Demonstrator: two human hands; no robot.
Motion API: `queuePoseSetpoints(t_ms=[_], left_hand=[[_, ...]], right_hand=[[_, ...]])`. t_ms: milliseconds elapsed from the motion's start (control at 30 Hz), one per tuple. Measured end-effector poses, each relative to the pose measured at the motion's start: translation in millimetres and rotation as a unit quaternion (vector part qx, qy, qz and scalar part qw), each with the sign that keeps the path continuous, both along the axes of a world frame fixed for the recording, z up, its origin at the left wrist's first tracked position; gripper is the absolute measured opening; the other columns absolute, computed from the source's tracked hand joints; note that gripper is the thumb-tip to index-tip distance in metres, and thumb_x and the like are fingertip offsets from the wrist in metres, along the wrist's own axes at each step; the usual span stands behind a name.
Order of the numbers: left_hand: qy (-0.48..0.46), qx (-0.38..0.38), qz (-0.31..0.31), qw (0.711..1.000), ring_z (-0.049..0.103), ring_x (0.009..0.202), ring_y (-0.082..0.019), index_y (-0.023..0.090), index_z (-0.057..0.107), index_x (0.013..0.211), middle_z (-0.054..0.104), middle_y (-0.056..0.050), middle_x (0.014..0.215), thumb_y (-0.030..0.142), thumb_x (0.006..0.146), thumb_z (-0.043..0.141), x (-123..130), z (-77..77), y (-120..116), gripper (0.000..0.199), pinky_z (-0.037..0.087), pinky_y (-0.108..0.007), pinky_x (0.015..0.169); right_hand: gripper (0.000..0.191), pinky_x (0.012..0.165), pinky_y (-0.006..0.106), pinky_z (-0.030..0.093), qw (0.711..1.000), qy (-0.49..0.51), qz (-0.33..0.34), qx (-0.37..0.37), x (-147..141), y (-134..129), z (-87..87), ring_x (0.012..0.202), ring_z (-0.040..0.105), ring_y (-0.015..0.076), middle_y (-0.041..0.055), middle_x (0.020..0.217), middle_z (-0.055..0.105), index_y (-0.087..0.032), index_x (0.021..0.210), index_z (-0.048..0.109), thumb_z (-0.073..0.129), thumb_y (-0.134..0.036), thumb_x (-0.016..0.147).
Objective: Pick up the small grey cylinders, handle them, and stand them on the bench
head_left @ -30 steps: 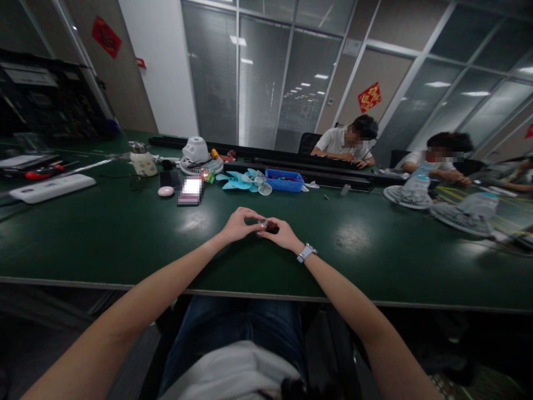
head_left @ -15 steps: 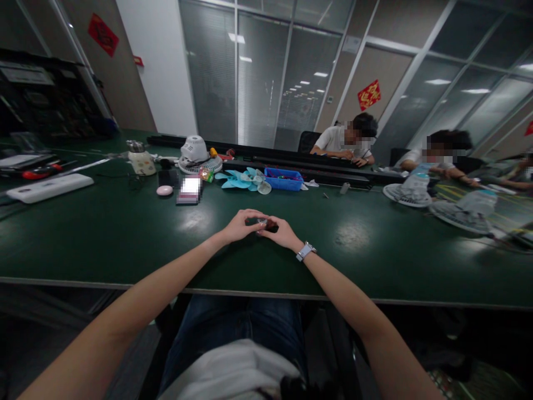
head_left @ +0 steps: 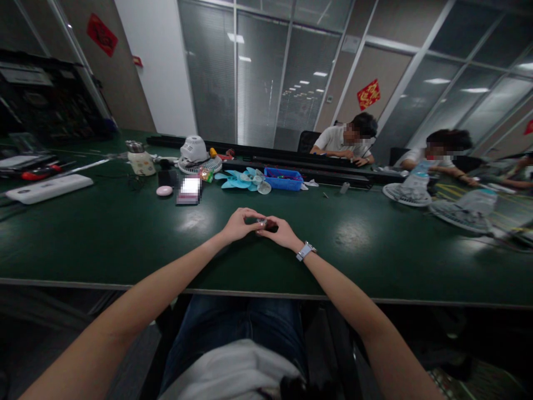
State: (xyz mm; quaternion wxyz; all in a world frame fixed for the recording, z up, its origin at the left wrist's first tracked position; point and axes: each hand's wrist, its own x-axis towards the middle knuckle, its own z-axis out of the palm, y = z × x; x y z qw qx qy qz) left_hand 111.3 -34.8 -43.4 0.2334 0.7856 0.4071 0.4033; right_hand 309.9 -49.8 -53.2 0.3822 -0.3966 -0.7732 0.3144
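Observation:
My left hand (head_left: pixel 241 224) and my right hand (head_left: pixel 281 232) meet fingertip to fingertip above the green table (head_left: pixel 166 244), near its front edge. Between the thumbs and fingers is a small greyish, shiny object (head_left: pixel 261 221), mostly hidden by the fingertips and too small to name. Both hands are closed on it, with curved fingers. A watch is on my right wrist. Beyond the hands lie light blue fan blades (head_left: pixel 239 179) and a blue basket (head_left: pixel 283 179) with small coloured things inside.
Behind on the left stand a white fan part (head_left: pixel 194 150), a cream bottle (head_left: pixel 140 159), a phone (head_left: pixel 189 190) and a pink round object (head_left: pixel 164 191). A white power strip (head_left: pixel 50 189) lies far left. More fan parts (head_left: pixel 410 190) are right, near seated people.

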Motion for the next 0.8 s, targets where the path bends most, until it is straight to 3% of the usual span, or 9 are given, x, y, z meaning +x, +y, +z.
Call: queuePoseSetpoints(t_ms=[267,500,800], left_hand=[[-0.009,0.009,0.025,1.000,0.060,0.105,-0.028,0.027,0.078,0.094,0.073,-0.005,0.099,0.045,0.072,0.076,-1.6,-0.5,-1.1,0.028,0.044,-0.046,0.095],[0.020,-0.008,-0.046,0.999,0.054,0.116,-0.028,0.030,0.068,0.120,0.066,-0.005,0.123,0.048,0.085,0.062,-1.1,-1.6,-2.3,0.040,0.047,-0.040,0.087],[0.017,-0.014,-0.027,0.999,0.055,0.112,-0.029,0.025,0.074,0.107,0.068,-0.007,0.114,0.044,0.081,0.066,0.1,-5.2,4.5,0.033,0.046,-0.040,0.085]], right_hand=[[0.041,0.084,0.035,0.051,1.000,0.006,-0.004,-0.011,-0.3,0.1,-0.2,0.088,0.066,0.0186,0.0057,0.096,0.072,-0.017,0.105,0.066,0.080,-0.038,0.072],[0.039,0.083,0.034,0.051,1.000,0.005,-0.003,-0.003,0.1,1.3,-1.7,0.088,0.065,0.0181,0.0052,0.096,0.071,-0.017,0.103,0.066,0.079,-0.037,0.073],[0.040,0.084,0.034,0.051,1.000,0.016,0.014,-0.004,1.8,4.4,-5.4,0.087,0.065,0.0181,0.0054,0.097,0.071,-0.017,0.103,0.066,0.079,-0.038,0.072]])
